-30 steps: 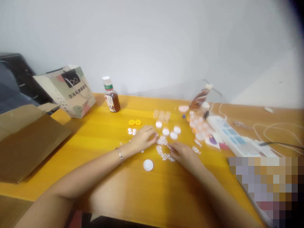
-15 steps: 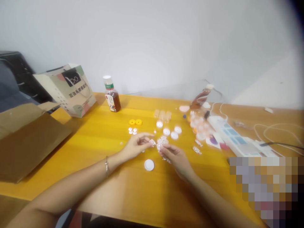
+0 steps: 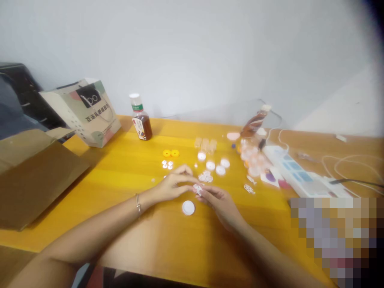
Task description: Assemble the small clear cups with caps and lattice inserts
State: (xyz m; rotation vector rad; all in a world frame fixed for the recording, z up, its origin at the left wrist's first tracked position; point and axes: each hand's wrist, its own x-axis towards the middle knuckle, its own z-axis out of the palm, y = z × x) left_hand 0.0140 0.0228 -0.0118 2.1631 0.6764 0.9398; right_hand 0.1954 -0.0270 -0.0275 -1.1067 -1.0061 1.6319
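My left hand [image 3: 177,184] and my right hand [image 3: 217,200] meet above the table, fingertips pinched on small white perforated pieces [image 3: 197,189]. How many pieces lie between the fingers I cannot tell. Just beyond the fingers is a pile of similar white cut-out pieces [image 3: 205,176]. A round white disc [image 3: 189,208] lies on the near side of my hands. Behind the pile stand several white round caps [image 3: 210,165]. To the left are small white discs [image 3: 167,164] and two yellow rings [image 3: 171,153]. Another perforated piece [image 3: 249,189] lies to the right.
An open cardboard box [image 3: 39,172] and a paper bag [image 3: 90,112] occupy the left side. A bottle of dark liquid [image 3: 142,120] stands at the back; another bottle [image 3: 254,123] leans at right. Translucent cubes [image 3: 205,145], a bag of orange-white balls [image 3: 253,158], and a long white tray [image 3: 295,170] lie nearby.
My hands have come together; each held a white piece slightly apart before, and now their fingertips meet. Both have shifted a little toward me, uncovering more of the pile.
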